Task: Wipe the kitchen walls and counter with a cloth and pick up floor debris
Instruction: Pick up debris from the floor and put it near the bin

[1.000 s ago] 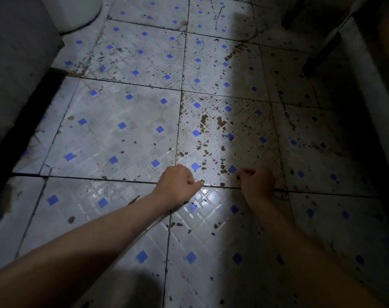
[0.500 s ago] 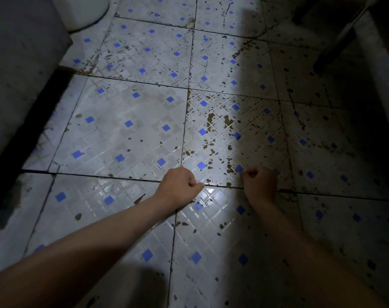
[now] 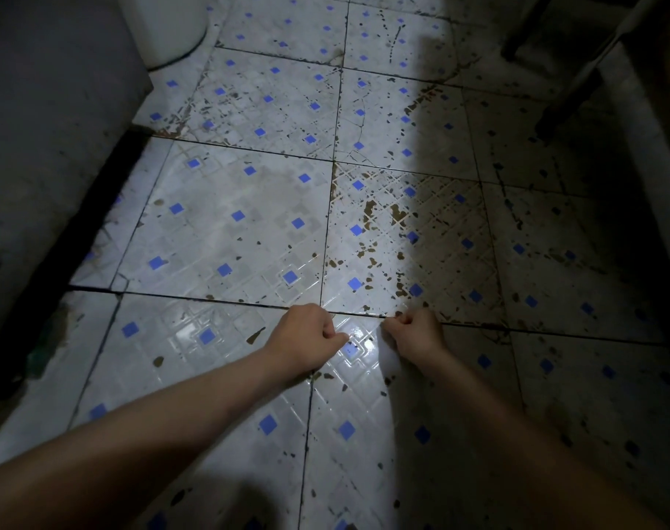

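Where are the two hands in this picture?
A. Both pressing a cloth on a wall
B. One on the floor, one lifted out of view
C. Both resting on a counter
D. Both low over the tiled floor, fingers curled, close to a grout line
D: the left hand and the right hand both sit with curled fingers near the dark grout line of the stained tiled floor; no cloth shows.

Open tiled floor [image 3: 230, 223] ahead, grey cabinet [image 3: 46, 147] left, dark legs [image 3: 566, 105] (possibly furniture) far right
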`<state>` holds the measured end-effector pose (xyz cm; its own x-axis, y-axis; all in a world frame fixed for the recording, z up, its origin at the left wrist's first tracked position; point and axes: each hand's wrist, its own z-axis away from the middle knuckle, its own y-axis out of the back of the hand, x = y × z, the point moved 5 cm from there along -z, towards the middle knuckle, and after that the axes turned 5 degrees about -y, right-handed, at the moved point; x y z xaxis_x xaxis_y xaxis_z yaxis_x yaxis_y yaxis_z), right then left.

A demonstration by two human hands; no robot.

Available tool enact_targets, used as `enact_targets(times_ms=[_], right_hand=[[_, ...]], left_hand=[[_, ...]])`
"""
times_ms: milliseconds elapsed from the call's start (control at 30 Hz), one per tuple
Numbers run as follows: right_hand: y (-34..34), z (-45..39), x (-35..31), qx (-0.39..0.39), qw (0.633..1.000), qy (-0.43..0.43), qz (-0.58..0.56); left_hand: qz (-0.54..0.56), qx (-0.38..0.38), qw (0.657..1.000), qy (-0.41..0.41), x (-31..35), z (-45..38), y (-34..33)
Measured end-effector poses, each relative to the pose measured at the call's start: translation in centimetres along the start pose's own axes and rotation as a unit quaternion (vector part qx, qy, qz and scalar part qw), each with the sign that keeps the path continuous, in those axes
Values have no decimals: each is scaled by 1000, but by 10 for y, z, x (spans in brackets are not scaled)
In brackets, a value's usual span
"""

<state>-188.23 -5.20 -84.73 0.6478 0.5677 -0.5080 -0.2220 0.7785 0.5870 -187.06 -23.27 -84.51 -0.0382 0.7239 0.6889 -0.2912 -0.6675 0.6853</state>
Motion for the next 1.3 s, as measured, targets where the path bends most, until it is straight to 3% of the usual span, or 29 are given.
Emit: enact_targets(times_ms=[200,600,800,867,1033,1300], right_hand=[[-12,23,2,-80,997,-14,-3],[-29,41,5,-210,965,-108,-114],[-25,54,5,-268,933,-140,-193],[-25,61,3,-273,930,-148,-197],[-26,103,-13,-259,928,-178,-199],[11,189,-71,-206,945,-171,-189]], left_hand=[[-24,-13,1000,13,-4,16,9],[-52,-39,998,7,-10,25,18],[-65,-1,998,21,5,17,49],[-63,-9,997,39,7,20,63],[-117,-140,981,61,30,44,93],[-107,-181,974,82,91,89,153]])
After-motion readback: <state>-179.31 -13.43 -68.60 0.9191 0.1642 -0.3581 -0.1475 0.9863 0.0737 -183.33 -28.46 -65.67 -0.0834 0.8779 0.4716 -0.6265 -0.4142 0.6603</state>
